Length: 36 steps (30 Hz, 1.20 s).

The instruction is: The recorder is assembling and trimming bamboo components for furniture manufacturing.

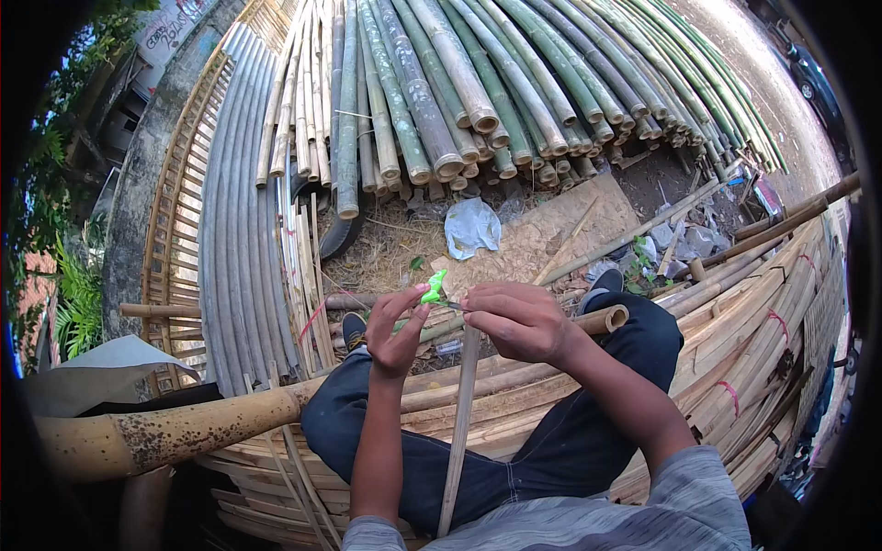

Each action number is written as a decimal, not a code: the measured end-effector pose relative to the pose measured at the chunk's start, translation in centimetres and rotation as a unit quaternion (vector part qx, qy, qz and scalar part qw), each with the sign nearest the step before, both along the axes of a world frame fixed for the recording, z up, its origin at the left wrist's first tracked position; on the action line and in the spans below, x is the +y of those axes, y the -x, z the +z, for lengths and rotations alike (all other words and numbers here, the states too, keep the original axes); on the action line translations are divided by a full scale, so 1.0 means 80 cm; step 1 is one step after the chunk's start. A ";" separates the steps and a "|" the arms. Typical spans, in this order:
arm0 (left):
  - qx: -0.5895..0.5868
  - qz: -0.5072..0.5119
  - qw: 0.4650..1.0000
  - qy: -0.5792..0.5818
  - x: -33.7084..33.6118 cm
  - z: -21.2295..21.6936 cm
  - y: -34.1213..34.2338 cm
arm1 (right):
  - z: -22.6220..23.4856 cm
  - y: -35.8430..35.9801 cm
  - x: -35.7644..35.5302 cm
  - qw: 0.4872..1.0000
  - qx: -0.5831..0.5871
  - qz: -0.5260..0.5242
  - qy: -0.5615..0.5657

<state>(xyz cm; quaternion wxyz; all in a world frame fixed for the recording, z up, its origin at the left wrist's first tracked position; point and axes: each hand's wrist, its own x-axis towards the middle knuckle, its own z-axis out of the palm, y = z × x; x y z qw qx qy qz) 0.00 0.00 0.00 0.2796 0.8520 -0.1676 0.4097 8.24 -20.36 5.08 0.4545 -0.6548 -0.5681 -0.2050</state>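
Observation:
In front of my lap, my left hand (397, 323) pinches a small bright green piece (434, 288), perhaps plastic, between thumb and fingers. My right hand (519, 318) is closed close beside it. From its fingertips a thin, dark, metal-looking piece (450, 305) points toward the green one; whether the two touch is too small to tell. A flat bamboo strip (459, 422) stands between my thighs, its upper end just under my right hand; I cannot tell if the hand grips it too.
Thick bamboo poles (441, 138) are stacked ahead, cut ends toward me. Split bamboo slats (735, 367) lie beneath and to my right. A large bamboo pole (175, 432) crosses at the left. Corrugated sheets (241, 211), a white plastic bag (472, 228) and a tyre (342, 237) lie beyond.

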 end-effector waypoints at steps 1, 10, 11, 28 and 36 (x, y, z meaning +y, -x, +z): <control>-0.001 -0.003 1.000 0.003 0.000 0.001 0.000 | 0.001 0.000 0.000 1.000 0.000 0.003 0.000; 0.000 -0.014 1.000 0.016 0.003 -0.002 -0.001 | 0.004 0.004 0.004 0.999 -0.017 0.026 0.006; 0.003 -0.016 1.000 0.021 0.003 -0.002 -0.001 | 0.004 0.005 0.004 0.999 -0.020 0.025 0.014; -0.012 -0.032 0.999 0.021 0.010 -0.012 0.000 | 0.000 0.012 0.008 0.997 -0.055 0.016 0.061; 0.013 -0.042 0.990 0.131 0.007 -0.014 -0.003 | -0.003 0.006 0.009 0.992 0.125 0.002 0.021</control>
